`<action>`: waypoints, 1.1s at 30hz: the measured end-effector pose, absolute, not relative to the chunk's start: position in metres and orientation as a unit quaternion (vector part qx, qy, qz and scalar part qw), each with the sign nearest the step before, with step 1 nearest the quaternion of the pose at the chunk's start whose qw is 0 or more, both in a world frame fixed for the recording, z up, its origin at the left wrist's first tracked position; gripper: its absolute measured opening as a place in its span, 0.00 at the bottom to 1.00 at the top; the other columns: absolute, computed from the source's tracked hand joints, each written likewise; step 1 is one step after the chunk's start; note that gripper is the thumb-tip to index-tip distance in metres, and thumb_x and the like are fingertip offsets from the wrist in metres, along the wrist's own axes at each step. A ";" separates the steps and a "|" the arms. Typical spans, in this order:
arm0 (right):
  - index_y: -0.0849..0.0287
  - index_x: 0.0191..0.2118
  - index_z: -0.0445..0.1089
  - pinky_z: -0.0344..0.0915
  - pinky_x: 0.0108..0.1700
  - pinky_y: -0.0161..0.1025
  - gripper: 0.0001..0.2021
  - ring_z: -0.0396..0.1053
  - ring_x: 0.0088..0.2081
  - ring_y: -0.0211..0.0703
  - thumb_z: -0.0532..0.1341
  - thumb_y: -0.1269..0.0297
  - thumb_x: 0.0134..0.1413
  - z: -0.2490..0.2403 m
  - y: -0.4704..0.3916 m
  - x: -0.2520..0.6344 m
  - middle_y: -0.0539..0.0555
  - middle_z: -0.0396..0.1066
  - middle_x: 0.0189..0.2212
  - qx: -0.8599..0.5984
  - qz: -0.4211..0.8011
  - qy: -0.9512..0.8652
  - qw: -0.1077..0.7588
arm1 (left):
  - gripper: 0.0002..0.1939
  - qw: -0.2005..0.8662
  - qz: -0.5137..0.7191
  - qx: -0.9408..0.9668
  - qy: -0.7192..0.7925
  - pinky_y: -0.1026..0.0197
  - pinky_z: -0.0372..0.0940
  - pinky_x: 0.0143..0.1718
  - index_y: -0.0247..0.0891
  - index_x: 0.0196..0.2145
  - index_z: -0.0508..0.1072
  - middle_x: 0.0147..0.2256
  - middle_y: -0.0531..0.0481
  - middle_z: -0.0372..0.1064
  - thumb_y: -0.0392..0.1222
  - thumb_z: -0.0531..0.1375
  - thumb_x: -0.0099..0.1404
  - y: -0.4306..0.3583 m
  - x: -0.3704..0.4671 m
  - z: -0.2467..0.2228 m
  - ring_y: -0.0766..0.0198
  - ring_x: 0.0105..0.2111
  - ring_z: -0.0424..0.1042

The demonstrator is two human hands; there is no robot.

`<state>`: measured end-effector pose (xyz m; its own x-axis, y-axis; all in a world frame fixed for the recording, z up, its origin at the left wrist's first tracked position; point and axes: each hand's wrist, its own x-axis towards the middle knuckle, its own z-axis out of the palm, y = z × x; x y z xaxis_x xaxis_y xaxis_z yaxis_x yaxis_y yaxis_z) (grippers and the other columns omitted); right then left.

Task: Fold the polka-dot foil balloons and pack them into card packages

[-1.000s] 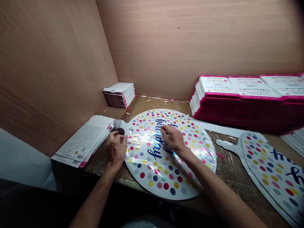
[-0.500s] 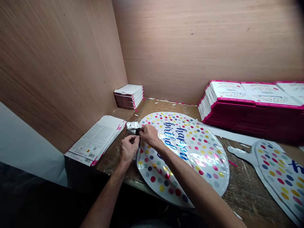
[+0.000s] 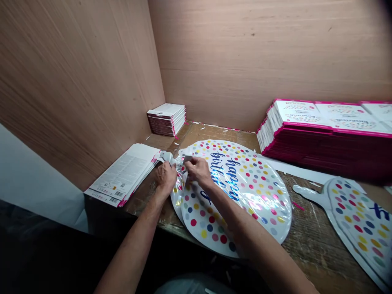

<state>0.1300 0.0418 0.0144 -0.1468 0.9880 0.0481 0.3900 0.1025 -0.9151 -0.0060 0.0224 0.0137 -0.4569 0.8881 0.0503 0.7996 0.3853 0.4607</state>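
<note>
A flat white foil balloon (image 3: 254, 183) with coloured dots and blue "happy birthday" lettering lies on the worktable, its neck end to the left. My left hand (image 3: 167, 176) is closed around the silvery neck (image 3: 166, 156). With its fingers pinched, my right hand (image 3: 198, 168) holds a silvery-grey flap of foil at the balloon's left edge. The foil between my hands is creased and lifted. Along the lower left, a second foil edge (image 3: 177, 202) shows beneath the top one; whether it is a separate balloon I cannot tell.
Printed cards (image 3: 122, 171) lie in an overlapping pile at the left. A small card stack (image 3: 167, 118) stands in the back corner, and a large pink-edged stack (image 3: 330, 134) at the back right. More dotted balloons (image 3: 358, 220) lie at the right. Wooden panels (image 3: 245, 61) enclose the table.
The dark underside at the balloon's neck has turned out of sight, and dotted foil now shows there. My hands have moved slightly apart, the left now wrapped round the neck.
</note>
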 end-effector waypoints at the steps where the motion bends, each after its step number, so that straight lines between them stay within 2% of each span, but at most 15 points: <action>1: 0.60 0.26 0.69 0.61 0.27 0.32 0.12 0.68 0.25 0.38 0.54 0.59 0.51 0.013 0.038 0.138 0.49 0.70 0.22 -0.543 0.411 -0.618 0.393 | 0.17 0.087 0.210 0.512 0.828 0.50 0.64 0.42 0.30 0.41 0.74 0.42 0.28 0.74 0.46 0.54 0.65 0.018 -0.004 0.016 0.41 0.44 0.73; 3: 0.60 0.29 0.68 0.63 0.26 0.33 0.14 0.69 0.25 0.40 0.53 0.55 0.51 0.012 0.030 0.159 0.51 0.72 0.24 -0.551 0.433 -0.577 0.420 | 0.19 0.030 0.214 0.526 0.823 0.48 0.63 0.44 0.28 0.46 0.71 0.46 0.26 0.71 0.47 0.55 0.64 0.003 0.001 0.023 0.40 0.47 0.71; 5: 0.61 0.30 0.68 0.65 0.26 0.35 0.16 0.69 0.25 0.41 0.54 0.51 0.49 0.013 0.024 0.185 0.52 0.71 0.24 -0.557 0.450 -0.547 0.435 | 0.19 -0.018 0.218 0.577 0.787 0.50 0.63 0.46 0.30 0.48 0.69 0.48 0.30 0.69 0.46 0.55 0.65 -0.022 0.009 0.029 0.43 0.49 0.69; 6: 0.60 0.30 0.67 0.65 0.26 0.35 0.17 0.68 0.24 0.40 0.55 0.49 0.49 0.014 0.022 0.199 0.52 0.71 0.24 -0.561 0.453 -0.535 0.440 | 0.16 -0.005 0.204 0.623 0.755 0.52 0.63 0.45 0.32 0.47 0.69 0.47 0.33 0.70 0.45 0.54 0.66 -0.037 0.014 0.031 0.46 0.48 0.70; 9: 0.59 0.28 0.66 0.62 0.23 0.34 0.18 0.63 0.21 0.37 0.58 0.46 0.45 0.016 0.019 0.245 0.50 0.67 0.20 -0.587 0.445 -0.512 0.443 | 0.12 0.198 0.082 0.770 0.601 0.57 0.63 0.39 0.38 0.41 0.72 0.40 0.43 0.73 0.47 0.54 0.67 -0.090 0.032 0.039 0.54 0.39 0.72; 10: 0.59 0.26 0.65 0.59 0.21 0.33 0.18 0.61 0.20 0.36 0.59 0.46 0.43 0.016 0.018 0.261 0.48 0.65 0.19 -0.601 0.437 -0.507 0.438 | 0.13 0.259 0.047 0.799 0.540 0.58 0.63 0.39 0.40 0.42 0.72 0.40 0.45 0.74 0.48 0.56 0.66 -0.106 0.037 0.042 0.56 0.39 0.72; 13: 0.57 0.20 0.61 0.52 0.18 0.32 0.18 0.56 0.17 0.34 0.62 0.47 0.39 0.013 0.015 0.308 0.46 0.59 0.13 -0.654 0.400 -0.494 0.410 | 0.23 0.359 0.005 0.826 0.434 0.60 0.62 0.39 0.45 0.49 0.71 0.38 0.49 0.76 0.55 0.63 0.58 -0.129 0.051 0.053 0.56 0.38 0.73; 15: 0.56 0.19 0.61 0.51 0.17 0.32 0.17 0.55 0.16 0.34 0.62 0.48 0.38 0.010 0.011 0.334 0.45 0.57 0.12 -0.686 0.370 -0.489 0.392 | 0.21 0.344 0.014 0.808 0.479 0.59 0.61 0.37 0.45 0.47 0.73 0.33 0.49 0.76 0.59 0.60 0.61 -0.124 0.062 0.060 0.56 0.36 0.74; 18: 0.57 0.18 0.61 0.52 0.18 0.32 0.15 0.57 0.17 0.35 0.61 0.51 0.40 0.007 0.004 0.359 0.46 0.59 0.12 -0.718 0.322 -0.493 0.372 | 0.21 0.216 0.045 0.754 0.619 0.58 0.59 0.36 0.41 0.40 0.74 0.33 0.45 0.77 0.57 0.49 0.69 -0.106 0.082 0.063 0.54 0.36 0.75; 20: 0.57 0.17 0.61 0.52 0.20 0.32 0.15 0.58 0.18 0.36 0.61 0.53 0.42 0.007 0.001 0.368 0.46 0.60 0.13 -0.731 0.289 -0.502 0.361 | 0.22 0.178 0.028 0.735 0.654 0.58 0.59 0.35 0.40 0.37 0.73 0.33 0.43 0.76 0.57 0.47 0.70 -0.103 0.093 0.059 0.52 0.36 0.76; 26: 0.58 0.20 0.65 0.55 0.24 0.33 0.15 0.64 0.23 0.38 0.59 0.54 0.50 0.005 0.003 0.374 0.49 0.66 0.18 -0.746 0.235 -0.531 0.327 | 0.19 0.251 -0.007 0.723 0.643 0.58 0.58 0.34 0.41 0.33 0.70 0.29 0.46 0.74 0.61 0.56 0.62 -0.143 0.107 0.033 0.52 0.34 0.75; 30: 0.59 0.24 0.67 0.59 0.26 0.33 0.14 0.68 0.24 0.40 0.57 0.57 0.55 0.004 0.007 0.368 0.51 0.70 0.21 -0.754 0.224 -0.547 0.286 | 0.14 0.241 -0.012 0.710 0.661 0.59 0.55 0.31 0.42 0.29 0.68 0.26 0.47 0.73 0.53 0.51 0.65 -0.161 0.110 0.022 0.54 0.30 0.74; 33: 0.60 0.26 0.70 0.63 0.32 0.35 0.11 0.72 0.29 0.44 0.58 0.62 0.56 0.010 0.003 0.363 0.55 0.73 0.23 -0.764 0.190 -0.566 0.247 | 0.13 0.227 -0.021 0.700 0.677 0.58 0.53 0.30 0.43 0.27 0.68 0.25 0.47 0.73 0.49 0.50 0.64 -0.166 0.106 0.021 0.54 0.29 0.74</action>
